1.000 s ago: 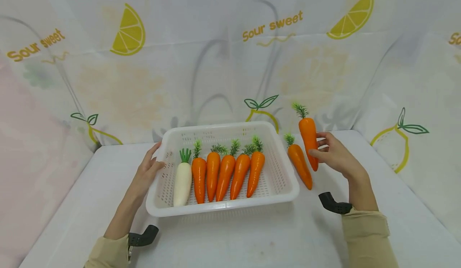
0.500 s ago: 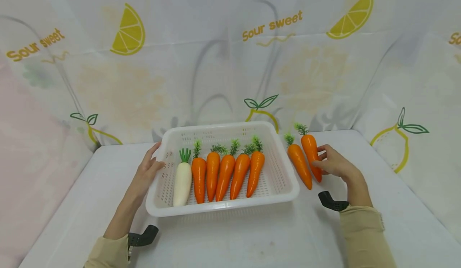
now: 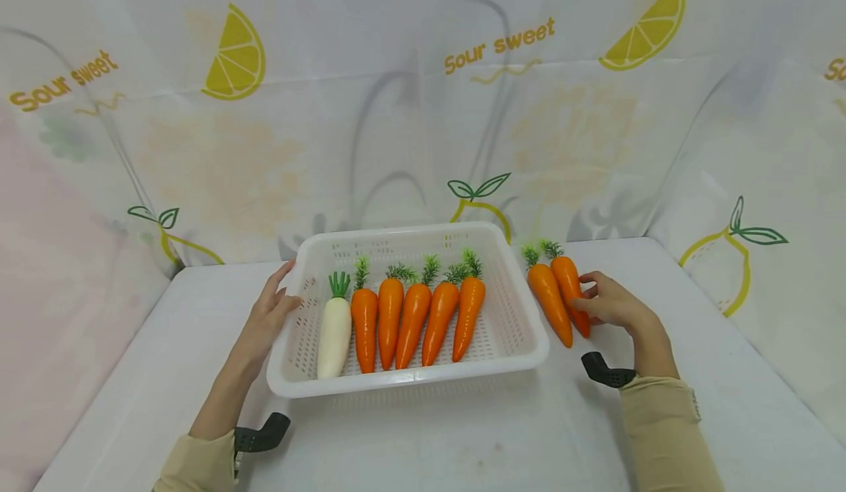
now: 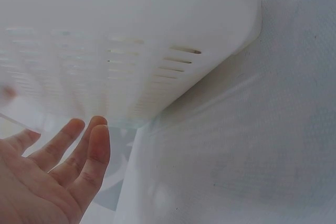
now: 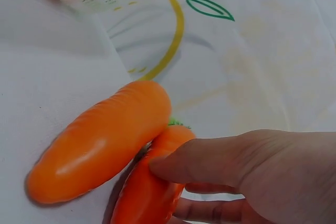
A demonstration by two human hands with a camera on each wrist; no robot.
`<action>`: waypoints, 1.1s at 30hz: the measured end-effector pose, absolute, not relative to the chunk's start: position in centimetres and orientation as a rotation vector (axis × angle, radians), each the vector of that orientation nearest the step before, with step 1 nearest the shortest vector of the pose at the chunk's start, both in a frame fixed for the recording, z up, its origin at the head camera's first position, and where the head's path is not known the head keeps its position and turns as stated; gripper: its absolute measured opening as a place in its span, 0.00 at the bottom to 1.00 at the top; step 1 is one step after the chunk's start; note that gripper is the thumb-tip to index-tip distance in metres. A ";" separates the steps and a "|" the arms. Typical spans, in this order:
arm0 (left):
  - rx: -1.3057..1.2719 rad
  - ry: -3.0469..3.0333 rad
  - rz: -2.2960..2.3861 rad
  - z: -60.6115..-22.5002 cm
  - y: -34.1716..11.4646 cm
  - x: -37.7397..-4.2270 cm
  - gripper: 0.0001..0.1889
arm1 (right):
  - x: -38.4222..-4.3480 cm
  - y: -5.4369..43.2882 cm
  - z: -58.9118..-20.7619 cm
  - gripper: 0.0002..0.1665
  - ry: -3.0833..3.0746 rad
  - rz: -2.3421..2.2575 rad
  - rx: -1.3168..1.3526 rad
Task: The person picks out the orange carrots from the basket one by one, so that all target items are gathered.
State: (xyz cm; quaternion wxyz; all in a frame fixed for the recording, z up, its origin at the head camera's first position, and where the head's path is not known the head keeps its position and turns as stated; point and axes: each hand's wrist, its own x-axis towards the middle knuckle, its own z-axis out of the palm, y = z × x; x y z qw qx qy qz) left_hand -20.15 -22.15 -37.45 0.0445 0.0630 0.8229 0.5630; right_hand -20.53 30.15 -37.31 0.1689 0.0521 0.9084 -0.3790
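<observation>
My left hand [image 3: 263,323] is at the left rim of a white perforated plastic basket [image 3: 413,380], its thumb over the rim and its fingers [image 4: 94,158] along the outer wall. To the right of the basket, my right hand [image 3: 617,305] pinches an orange carrot [image 3: 567,280] with a green leafy top, thumb on one side and fingers on the other. That carrot lies slanted on the white table, tight against a second carrot [image 3: 550,305]. In the right wrist view the second carrot [image 5: 100,142] shows whole in front of the pinched one.
Inside the basket a white radish [image 3: 335,338] lies at the left, with several carrots [image 3: 414,327] in a row to its right. A printed cloth [image 3: 423,125] with lemons hangs behind the table [image 3: 423,440].
My right hand has lowered the carrot from above the table, bringing it down beside the other loose carrot. The left hand and basket have stayed in place.
</observation>
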 end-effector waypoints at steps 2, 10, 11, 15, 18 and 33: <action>0.195 2.509 1.724 -37.5 -22.2 -20.2 0.33 | -20.6 30.2 -37.4 0.43 2.577 -1.083 0.148; 0.198 2.508 1.727 -37.5 -22.3 -20.2 0.33 | -20.4 30.1 -36.8 0.44 2.577 -1.076 0.198; 0.197 2.509 1.726 -37.5 -22.2 -20.2 0.33 | -20.3 30.1 -36.7 0.44 2.581 -1.073 0.205; 0.194 2.512 1.724 -37.5 -22.2 -20.2 0.33 | -20.2 29.8 -36.0 0.43 2.631 -1.083 0.191; 0.192 2.514 1.724 -37.5 -22.2 -20.2 0.33 | -20.2 29.6 -35.3 0.42 2.673 -1.120 0.139; 0.188 2.521 1.713 -37.6 -22.2 -20.2 0.33 | -19.2 26.9 -32.4 0.34 2.870 -1.186 -0.117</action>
